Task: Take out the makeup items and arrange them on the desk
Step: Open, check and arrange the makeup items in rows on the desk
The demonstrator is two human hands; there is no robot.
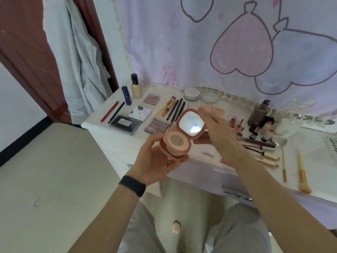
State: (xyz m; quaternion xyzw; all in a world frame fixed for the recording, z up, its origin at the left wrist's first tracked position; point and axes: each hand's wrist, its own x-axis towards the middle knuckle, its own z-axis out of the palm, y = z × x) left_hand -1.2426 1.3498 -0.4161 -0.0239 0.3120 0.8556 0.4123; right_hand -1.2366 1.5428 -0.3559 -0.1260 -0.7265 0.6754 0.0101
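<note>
One hinged compact (179, 141), small, rigid and probably light, is being held open above the near edge of the desk (118, 141). The left hand (155, 159) is cupping its base, fingers curled round the rounded corners, while the right hand (217, 128) is touching the lid with straightened fingers. Its smooth pink plastic is looking slippery, and the mirror (191, 125) and pressed powder breakable, so gripping the base's sides seems safest. Beyond it, an eyeshadow palette (156, 126) and slim brushes (176, 108) are lying flat.

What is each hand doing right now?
Left hand: holds the open compact.
Right hand: straight fingers at the lid; grip cannot be told.
</note>
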